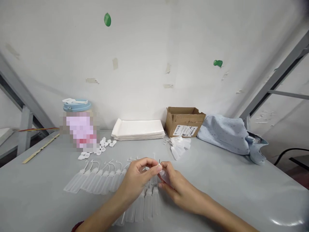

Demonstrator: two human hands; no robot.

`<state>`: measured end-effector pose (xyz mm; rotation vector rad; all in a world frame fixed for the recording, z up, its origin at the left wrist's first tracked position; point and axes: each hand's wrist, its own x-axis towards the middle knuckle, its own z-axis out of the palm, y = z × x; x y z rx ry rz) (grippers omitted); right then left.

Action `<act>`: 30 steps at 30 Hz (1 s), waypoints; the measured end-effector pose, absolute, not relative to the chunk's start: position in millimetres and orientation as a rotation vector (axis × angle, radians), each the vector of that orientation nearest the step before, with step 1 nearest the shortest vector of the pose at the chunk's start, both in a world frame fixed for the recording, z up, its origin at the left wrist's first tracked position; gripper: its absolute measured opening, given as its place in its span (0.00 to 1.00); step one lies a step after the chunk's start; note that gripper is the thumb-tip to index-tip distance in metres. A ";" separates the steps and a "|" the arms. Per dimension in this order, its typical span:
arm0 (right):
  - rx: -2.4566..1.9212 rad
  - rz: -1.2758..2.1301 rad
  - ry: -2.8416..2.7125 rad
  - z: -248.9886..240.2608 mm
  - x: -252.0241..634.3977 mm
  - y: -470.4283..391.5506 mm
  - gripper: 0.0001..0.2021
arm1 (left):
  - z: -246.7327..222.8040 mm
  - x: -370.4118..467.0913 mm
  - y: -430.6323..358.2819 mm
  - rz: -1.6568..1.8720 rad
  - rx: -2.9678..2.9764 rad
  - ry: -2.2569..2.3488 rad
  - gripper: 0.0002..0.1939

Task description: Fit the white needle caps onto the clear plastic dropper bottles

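My right hand [176,183] wraps its fingers round a small translucent squeeze bottle [164,176], held tilted above the table. At the bottle's top, my left hand [142,172] pinches thumb and fingertips together; the small part between them is mostly hidden. A thin dark needle tip [159,160] sticks up there. Beneath my hands lie several similar flat bottles [149,203], partly covered by my left forearm. Another row of translucent bottles [96,180] with thin bent tubes spreads to the left.
White caps [103,145] lie scattered beside a blue-lidded tub [77,105], whose front is blurred. Behind are a stack of white padded envelopes [138,129] and an open cardboard box [181,124]. More bottles [178,148] are piled before the box. Blue cloth [224,133] lies at right.
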<state>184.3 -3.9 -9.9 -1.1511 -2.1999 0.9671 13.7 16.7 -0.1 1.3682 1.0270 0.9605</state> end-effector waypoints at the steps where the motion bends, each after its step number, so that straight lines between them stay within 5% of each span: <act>1: -1.152 0.956 -2.186 -9.8 184.1 -4.5 0.12 | 0.2 15.0 15.6 0.970 1.364 1.030 0.09; 14: -1.137 0.910 -2.105 -22.1 185.3 -2.8 0.06 | -0.4 15.4 7.8 0.855 1.470 1.098 0.13; 25: -0.933 -0.211 -2.470 -26.9 184.5 5.6 0.13 | 8.1 13.7 12.5 0.658 1.222 1.020 0.11; 30: -1.041 -0.115 -2.363 -27.3 188.7 4.5 0.15 | 8.5 13.5 11.5 0.665 1.173 1.035 0.07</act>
